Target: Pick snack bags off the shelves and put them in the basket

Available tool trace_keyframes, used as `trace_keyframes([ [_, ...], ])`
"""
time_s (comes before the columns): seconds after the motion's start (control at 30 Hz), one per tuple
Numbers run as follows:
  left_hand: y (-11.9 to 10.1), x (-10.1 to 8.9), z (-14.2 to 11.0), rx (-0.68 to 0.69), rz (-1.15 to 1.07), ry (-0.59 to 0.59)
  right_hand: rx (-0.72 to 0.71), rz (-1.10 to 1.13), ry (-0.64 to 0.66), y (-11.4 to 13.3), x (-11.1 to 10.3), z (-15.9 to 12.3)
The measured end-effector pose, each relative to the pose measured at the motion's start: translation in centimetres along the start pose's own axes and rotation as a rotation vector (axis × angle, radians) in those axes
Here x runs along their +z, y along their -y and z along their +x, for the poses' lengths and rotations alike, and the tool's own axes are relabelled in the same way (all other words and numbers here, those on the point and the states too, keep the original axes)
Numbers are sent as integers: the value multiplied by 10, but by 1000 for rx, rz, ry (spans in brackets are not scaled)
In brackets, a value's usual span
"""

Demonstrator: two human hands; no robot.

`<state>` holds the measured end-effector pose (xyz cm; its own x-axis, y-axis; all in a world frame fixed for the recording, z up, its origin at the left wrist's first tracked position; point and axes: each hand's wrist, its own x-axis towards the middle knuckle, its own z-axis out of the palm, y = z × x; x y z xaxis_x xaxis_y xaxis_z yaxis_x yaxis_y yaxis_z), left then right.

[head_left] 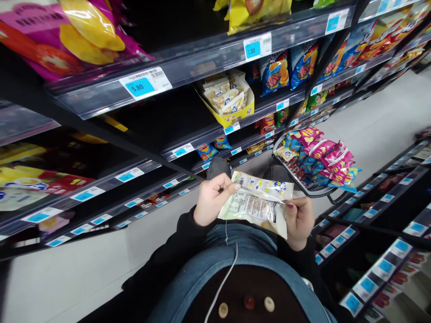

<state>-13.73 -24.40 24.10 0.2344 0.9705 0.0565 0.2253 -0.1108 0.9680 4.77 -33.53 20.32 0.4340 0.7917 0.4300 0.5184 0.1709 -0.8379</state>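
A pale snack packet [257, 206], printed side up, is stretched between both hands in front of my body. My left hand [213, 197] pinches its left end, the thumb lying on top. At the right end, my right hand [299, 220] grips the edge between thumb and fingers. The part of the packet under my fingers is hidden. Similar cream packets stand in a yellow display box [235, 117] on the shelf ahead.
A shopping basket [299, 181] heaped with pink and blue snack bags [323, 152] stands on the floor ahead right. Shelves with price tags [146, 83] run along the left, and low shelving [377, 264] lines the right. A thin white cord [232, 264] hangs before me.
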Motion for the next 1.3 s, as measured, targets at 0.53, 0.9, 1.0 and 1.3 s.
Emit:
trace_keyframes([
  [0.53, 9, -11, 2, 567, 159, 97, -7, 254, 140, -24, -4, 22],
  [0.9, -3, -1, -11, 506, 322, -15, 41, 144, 173, -16, 0, 22],
  [1.0, -8, 3, -14, 417, 361, -95, -5, 1, 151, -8, -1, 19],
  [1.3, -17, 0, -19, -8, 235, 15, -114, -87, 268, 12, -11, 25],
])
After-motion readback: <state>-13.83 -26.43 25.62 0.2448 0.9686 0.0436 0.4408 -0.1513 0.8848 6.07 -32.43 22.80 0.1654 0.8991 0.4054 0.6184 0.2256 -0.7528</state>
